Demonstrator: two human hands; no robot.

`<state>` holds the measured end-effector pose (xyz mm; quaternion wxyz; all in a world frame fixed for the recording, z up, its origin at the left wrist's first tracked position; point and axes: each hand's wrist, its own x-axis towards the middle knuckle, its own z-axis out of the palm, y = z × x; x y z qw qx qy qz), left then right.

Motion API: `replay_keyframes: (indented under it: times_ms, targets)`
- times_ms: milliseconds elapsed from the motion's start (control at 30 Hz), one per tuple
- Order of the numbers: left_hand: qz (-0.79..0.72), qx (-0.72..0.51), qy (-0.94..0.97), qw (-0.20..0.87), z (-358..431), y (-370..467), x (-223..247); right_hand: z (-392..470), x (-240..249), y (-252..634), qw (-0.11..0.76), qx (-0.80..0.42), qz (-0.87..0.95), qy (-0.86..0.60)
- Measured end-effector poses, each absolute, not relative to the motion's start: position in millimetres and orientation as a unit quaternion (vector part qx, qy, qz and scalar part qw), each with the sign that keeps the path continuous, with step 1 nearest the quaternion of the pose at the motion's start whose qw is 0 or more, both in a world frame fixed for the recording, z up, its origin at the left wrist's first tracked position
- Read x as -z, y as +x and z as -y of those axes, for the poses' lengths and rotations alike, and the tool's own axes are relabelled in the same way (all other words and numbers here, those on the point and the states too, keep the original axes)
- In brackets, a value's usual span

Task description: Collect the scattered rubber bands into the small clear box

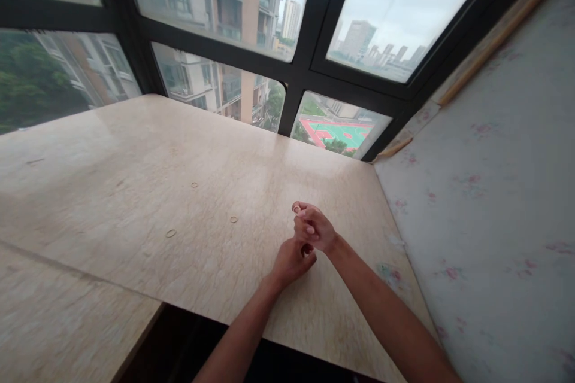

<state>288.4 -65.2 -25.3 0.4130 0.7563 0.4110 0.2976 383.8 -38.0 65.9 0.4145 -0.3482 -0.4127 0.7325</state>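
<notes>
Right hand (314,227): fingers curled, pinching a small ring (297,209)
Left hand (290,262): half-curled just beside it, any hold unclear
Three thin rings (171,229): apart on the counter (117,149), left of both

Countertop (135,191): mottled beige is being shown. Rings (171,237): dull yellow is being displayed. Window frame (300,79): black is being presented. Wallpaper (516,191): pink-flowered grey is being shown.
</notes>
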Motion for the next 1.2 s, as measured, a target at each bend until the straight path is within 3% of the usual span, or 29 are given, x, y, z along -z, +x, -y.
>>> replay_keyframes:
  times_ms: [367,667,1000,1200]
  targets:
    - [-0.395,-0.345,0.740,0.420,63.0,287.2,21.9,82.7,-73.2,405.3,0.514,-0.685,0.367,-0.365]
    - [-0.414,-0.322,0.748,0.407,62.8,287.8,16.7,129.1,-51.9,442.6,0.694,-0.447,0.228,-0.516]
    - [-0.416,-0.312,0.765,0.380,62.7,287.9,17.4,205.5,-31.5,491.7,0.710,-0.313,0.193,-0.600]
    - [-0.429,-0.306,0.756,0.389,63.4,288.6,17.2,237.5,-19.8,529.5,0.663,-0.209,0.184,-0.695]
